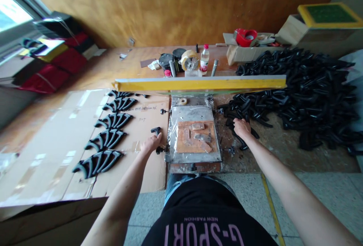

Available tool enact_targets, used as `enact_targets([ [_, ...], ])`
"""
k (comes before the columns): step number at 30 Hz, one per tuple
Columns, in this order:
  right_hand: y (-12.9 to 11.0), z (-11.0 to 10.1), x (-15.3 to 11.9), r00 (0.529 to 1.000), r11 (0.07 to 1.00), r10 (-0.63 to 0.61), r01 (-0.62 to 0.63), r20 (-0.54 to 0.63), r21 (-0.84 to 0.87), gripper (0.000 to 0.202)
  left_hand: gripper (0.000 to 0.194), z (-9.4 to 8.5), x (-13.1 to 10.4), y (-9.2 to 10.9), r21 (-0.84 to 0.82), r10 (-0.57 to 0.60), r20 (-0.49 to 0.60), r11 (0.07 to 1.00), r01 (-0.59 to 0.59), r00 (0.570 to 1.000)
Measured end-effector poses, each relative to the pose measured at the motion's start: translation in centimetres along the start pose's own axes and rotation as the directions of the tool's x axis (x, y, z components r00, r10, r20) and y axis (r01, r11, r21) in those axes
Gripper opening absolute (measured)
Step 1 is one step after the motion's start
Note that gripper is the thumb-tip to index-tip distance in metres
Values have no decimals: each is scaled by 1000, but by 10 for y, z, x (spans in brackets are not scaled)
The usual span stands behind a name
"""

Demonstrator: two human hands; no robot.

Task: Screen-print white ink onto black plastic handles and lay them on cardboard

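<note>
My left hand (pixel 151 144) is closed around a small black plastic handle (pixel 155 129), its end sticking up beyond my fingers, over the cardboard left of the press plate. At the near edge of the big heap, my right hand (pixel 242 128) has its fingers curled over a black curved handle (pixel 241 143). In front of me sits the flat metal jig (pixel 172 115), bearing an orange-brown board (pixel 183 146) with several taped blocks. Above its far side runs a screen frame (pixel 198 84) with a yellow edge. Rows of curved black handles (pixel 103 163) lie on the left.
A large heap of black handles (pixel 317 87) covers the right side. Cardboard (pixel 70 125) spreads under the left rows. Black knobs (pixel 160 150) stick out beside the jig. Behind the frame stand a bottle (pixel 204 60), tape rolls (pixel 189 61) and dark tubs (pixel 166 61).
</note>
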State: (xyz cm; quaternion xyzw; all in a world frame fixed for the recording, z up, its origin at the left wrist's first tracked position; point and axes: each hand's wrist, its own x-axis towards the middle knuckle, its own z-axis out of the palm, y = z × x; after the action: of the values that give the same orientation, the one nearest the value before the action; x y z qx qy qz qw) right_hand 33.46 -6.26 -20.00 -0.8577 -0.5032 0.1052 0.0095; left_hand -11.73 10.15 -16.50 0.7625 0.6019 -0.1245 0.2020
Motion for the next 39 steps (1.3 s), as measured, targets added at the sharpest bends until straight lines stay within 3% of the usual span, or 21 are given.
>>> enact_targets([
  [2,-16,-4,-8,994,999,-19,22,-110,26,36,59,-10,-3,8,-83,-94,-78,993,87,993],
  [4,-41,-11,-19,954,975,-172,200,-245,93,42,61,-32,-5,21,-225,-130,-182,971,87,975],
  [7,-94,-21,-39,793,809,-515,575,-327,122,44,64,-81,-11,56,-480,-38,-357,865,-148,933],
  [9,-130,-24,-52,693,708,-665,703,-278,59,39,67,-114,-20,85,-686,2,-520,595,-419,854],
  [10,-145,-25,-57,672,689,-700,725,-242,21,35,67,-128,-26,98,-732,15,-568,449,-513,823],
  [11,-156,-25,-61,669,686,-713,728,-209,-10,33,65,-139,-33,109,-753,18,-603,318,-576,798],
  [13,-166,-22,-65,697,708,-696,706,-174,-9,32,61,-149,-50,123,-764,25,-621,201,-613,783],
  [15,-157,-20,-64,758,751,-624,649,-188,123,32,58,-142,-68,122,-776,0,-614,181,-604,789],
  [17,-133,-20,-57,831,782,-514,555,-210,284,29,57,-122,-83,109,-820,-4,-542,223,-528,840],
  [20,-90,-34,-36,908,828,-347,415,-237,377,28,57,-73,-95,82,-876,21,-345,352,-330,938],
  [22,-77,-51,-18,918,863,-234,348,-321,366,30,56,-36,-91,68,-887,19,-237,403,-224,971],
  [24,-89,-71,-3,867,870,-206,375,-453,321,30,64,-5,-80,60,-894,2,-178,417,-163,984],
  [26,-122,-88,7,787,842,-320,492,-528,223,43,69,17,-66,56,-880,-17,-148,459,-124,989],
  [28,-161,-96,10,754,798,-473,586,-456,142,49,66,27,-56,53,-839,-34,-155,532,-114,987],
  [31,-195,-89,0,768,771,-596,629,-234,101,23,60,31,-49,50,-782,-31,-157,614,-105,987],
  [33,-191,-79,-15,726,726,-670,684,-153,70,11,57,33,-48,48,-770,-28,-161,629,-108,986],
  [34,-184,-75,-23,676,676,-724,735,-136,51,13,56,34,-48,47,-769,-31,-167,629,-111,985],
  [37,-156,-74,-42,462,461,-883,887,-79,36,22,53,37,-48,46,-779,-49,-186,616,-117,981],
  [38,-149,-76,-44,409,406,-911,912,-52,55,22,53,38,-48,46,-783,-55,-186,611,-114,981],
  [39,-146,-79,-44,386,383,-922,921,-31,78,21,53,38,-48,46,-788,-59,-183,606,-111,981],
])
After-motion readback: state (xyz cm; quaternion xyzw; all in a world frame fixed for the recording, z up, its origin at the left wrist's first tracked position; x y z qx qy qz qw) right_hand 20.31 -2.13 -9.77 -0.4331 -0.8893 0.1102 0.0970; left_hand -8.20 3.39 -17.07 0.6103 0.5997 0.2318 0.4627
